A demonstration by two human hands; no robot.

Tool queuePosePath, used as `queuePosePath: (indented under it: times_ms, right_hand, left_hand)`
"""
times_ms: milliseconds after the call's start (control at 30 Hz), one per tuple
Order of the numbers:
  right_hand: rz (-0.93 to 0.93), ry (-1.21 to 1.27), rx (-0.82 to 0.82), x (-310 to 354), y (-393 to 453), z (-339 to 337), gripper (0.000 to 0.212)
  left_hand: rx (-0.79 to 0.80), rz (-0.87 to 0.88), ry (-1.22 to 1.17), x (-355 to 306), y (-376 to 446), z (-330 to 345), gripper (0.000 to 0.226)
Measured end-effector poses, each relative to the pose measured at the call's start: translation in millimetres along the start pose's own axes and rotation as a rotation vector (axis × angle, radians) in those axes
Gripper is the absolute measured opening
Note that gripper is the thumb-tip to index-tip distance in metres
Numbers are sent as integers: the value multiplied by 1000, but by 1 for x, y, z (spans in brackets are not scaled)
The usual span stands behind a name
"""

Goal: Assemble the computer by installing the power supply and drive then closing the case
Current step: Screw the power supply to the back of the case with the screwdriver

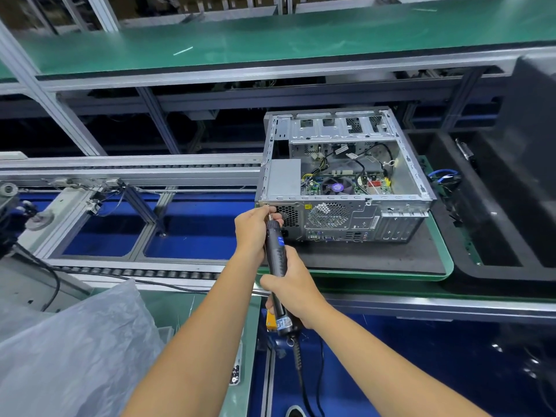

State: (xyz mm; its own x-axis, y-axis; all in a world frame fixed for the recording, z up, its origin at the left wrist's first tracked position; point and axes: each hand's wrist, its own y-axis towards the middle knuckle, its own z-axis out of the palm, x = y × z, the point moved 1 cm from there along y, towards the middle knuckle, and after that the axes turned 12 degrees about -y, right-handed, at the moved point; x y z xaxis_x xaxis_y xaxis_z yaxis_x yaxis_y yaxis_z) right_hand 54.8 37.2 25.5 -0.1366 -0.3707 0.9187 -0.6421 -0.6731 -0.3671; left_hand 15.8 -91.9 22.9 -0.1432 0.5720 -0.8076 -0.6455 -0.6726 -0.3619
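Nearest, bottom left: a clear plastic bag (75, 350) lies on the green desk (186, 308). R hand (296, 291) is wrapped round the lower body of the black electric screwdriver (278, 266), fingers curled tight on the grip; its cable (301, 371) hangs down below. The tool slants up and away. L hand (254, 228) is up at the tip end, fingers pinching round the bit/nose where it meets the top left corner of the rear panel. Beyond that, the computer case (346, 182) lies on its side on a dark mat (376, 254) over a green pallet, side panel off, open face up. The grey power supply (284, 177) sits inside at the left rear corner; motherboard w/ fan (338, 186) and loose wires to its right. Far side: drive cage (337, 127), then a green conveyor belt (270, 37). Black foam tray (496, 212) to the right.
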Motion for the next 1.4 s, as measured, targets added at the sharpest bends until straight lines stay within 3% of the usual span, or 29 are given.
queuePosePath:
  times_ms: [500,900,967,1033,1133,1267,1400]
  right_hand:
    - [6,-29,52,1,0,-9,42]
    - [23,4,59,4,0,-9,42]
    - [32,24,62,5,-1,-8,43]
    - [38,37,63,7,-1,-7,43]
    - [41,57,56,9,-1,-3,39]
    - [55,84,3,11,0,9,39]
    - [39,91,-29,13,-1,17,39]
  left_hand:
    - [-105,77,-4,1,-3,7,14]
    - [-94,56,42,-2,-3,4,14]
    - [-203,214,301,-11,-3,-1,21]
    - [-285,480,541,-33,1,-2,29]
    - [-53,745,815,-79,20,27,21]
    - [354,660,1317,-94,65,72,39]
    - [521,566,1635,-61,83,71,42]
